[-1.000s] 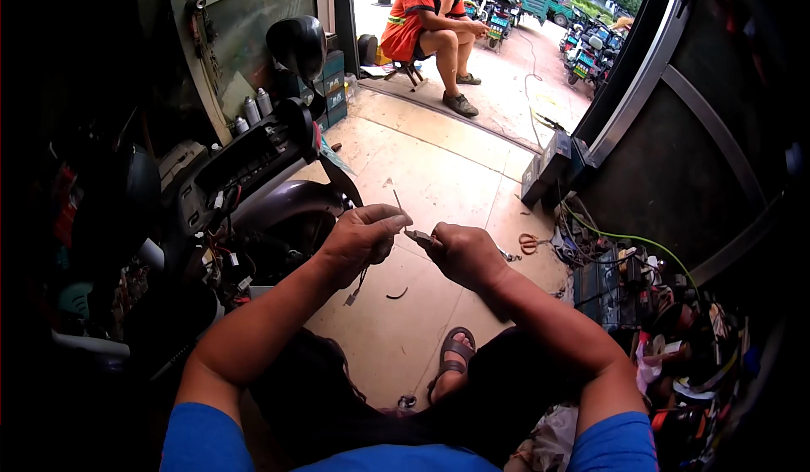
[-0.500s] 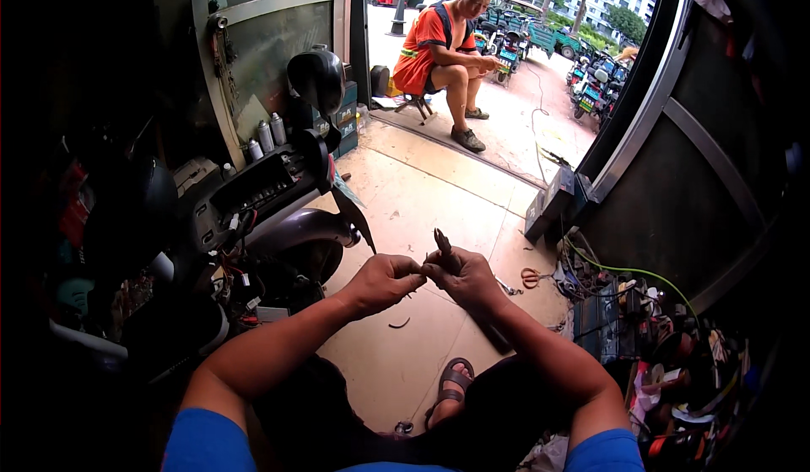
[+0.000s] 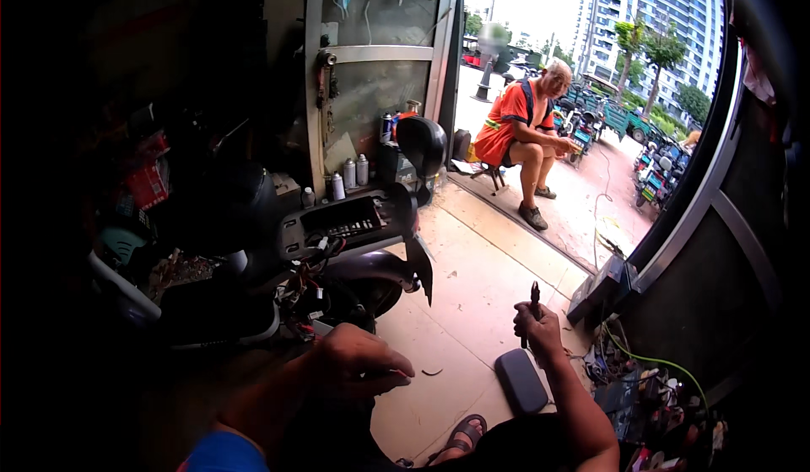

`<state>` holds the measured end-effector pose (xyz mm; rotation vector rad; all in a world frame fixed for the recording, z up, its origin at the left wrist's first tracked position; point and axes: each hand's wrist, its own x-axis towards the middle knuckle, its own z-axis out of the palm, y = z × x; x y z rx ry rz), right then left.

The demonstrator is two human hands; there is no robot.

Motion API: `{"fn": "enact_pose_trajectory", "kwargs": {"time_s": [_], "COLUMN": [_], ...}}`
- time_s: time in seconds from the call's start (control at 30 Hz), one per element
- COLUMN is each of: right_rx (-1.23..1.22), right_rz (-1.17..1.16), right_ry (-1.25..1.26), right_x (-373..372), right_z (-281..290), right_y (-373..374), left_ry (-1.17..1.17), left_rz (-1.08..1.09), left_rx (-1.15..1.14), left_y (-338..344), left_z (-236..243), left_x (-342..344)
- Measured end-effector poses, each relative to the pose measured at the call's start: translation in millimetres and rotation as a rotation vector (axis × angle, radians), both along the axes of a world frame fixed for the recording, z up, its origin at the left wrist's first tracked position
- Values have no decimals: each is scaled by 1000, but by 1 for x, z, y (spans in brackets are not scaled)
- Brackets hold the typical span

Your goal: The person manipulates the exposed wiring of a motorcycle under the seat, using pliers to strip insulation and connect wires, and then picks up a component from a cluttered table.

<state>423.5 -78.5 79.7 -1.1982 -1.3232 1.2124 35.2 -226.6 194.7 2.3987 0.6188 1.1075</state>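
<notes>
The hands had separated since the earlier frame. The right hand (image 3: 544, 330) gripped pliers (image 3: 535, 293) upright near a grey case (image 3: 521, 381); the left hand (image 3: 359, 362) was curled, contents undeterminable. A loosened right grip risked, in my judgement, dropping the pliers.

Scooter (image 3: 371, 267) left, pliers (image 3: 535, 302) right, person (image 3: 513, 133) behind on stool (image 3: 494, 173)

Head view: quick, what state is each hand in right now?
Left hand: fingers curled; whether it's fully closed or holding anything cannot be told.
Right hand: closed around pliers, tips pointing up.
</notes>
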Motion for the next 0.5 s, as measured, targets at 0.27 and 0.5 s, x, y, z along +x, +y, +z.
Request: {"fn": "enact_pose_trajectory", "kwargs": {"time_s": [0.27, 0.5], "right_rx": [-116, -106], "right_rz": [-36, 54], "right_ry": [84, 113], "right_x": [19, -3], "right_z": [-26, -7], "right_y": [-10, -24], "left_ry": [-392, -391], "left_rz": [680, 1664], "left_rx": [-546, -393], "left_y": [-148, -132], "left_z": [-20, -79], "left_x": [-156, -421]}}
